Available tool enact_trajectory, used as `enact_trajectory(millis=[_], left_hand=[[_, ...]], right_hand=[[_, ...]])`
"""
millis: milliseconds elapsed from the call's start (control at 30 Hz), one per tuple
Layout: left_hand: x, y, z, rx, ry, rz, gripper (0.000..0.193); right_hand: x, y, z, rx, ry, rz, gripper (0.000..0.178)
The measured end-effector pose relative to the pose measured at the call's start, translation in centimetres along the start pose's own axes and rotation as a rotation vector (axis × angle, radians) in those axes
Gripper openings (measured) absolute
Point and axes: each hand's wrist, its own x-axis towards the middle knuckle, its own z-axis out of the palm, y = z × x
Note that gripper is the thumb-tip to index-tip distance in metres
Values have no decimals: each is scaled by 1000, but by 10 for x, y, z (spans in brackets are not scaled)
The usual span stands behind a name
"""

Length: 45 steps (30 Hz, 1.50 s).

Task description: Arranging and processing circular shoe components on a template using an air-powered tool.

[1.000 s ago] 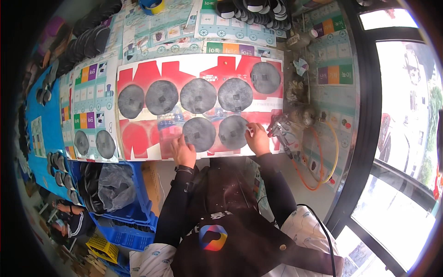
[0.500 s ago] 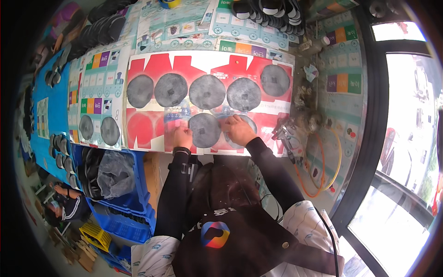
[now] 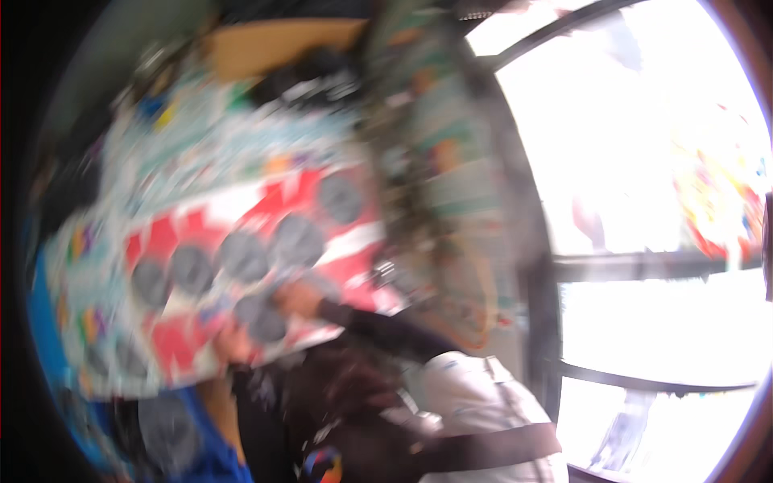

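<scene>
Motion smears the whole view. Grey round pads lie on a red and white printed sheet [image 3: 181,342] in a far row of several and a near row. My left hand [image 3: 233,342] is at the near edge of the sheet, just left of a near-row pad [image 3: 262,318]. On that pad's other side, my right hand [image 3: 298,298] rests at its upper right edge, partly over another grey pad [image 3: 324,284]. Blur hides the fingers of both hands, and whether anything is pinched in them.
A blurred metal tool [image 3: 385,270] with an orange hose [image 3: 489,302] lies right of the sheet. Dark stacked pieces [image 3: 314,76] stand at the back. A blue crate [image 3: 217,451] with dark and grey contents is below left. Bright glazed panels [image 3: 644,322] line the right.
The view has swung to the right, so the table now appears tilted and farther left, with more of the glazing in sight. Both hands stay beside the same near-row pad.
</scene>
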Motion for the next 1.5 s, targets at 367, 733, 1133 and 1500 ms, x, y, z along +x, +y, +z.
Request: enact_trajectory(millis=[367,733,1133,1500], left_hand=[[-26,136,-23,416,4,-109,30],[-15,93,-21,436,89,-12,30],[-34,159,-35,422,128,90,24],[-27,133,-53,16,-15,38,24]], right_hand=[[-46,11,-29,-699,359,-465,15],[-35,5,-31,-724,325,-575,20],[18,27,19,-532,164,-440,32],[-25,18,-67,-247,-400,-354,29]])
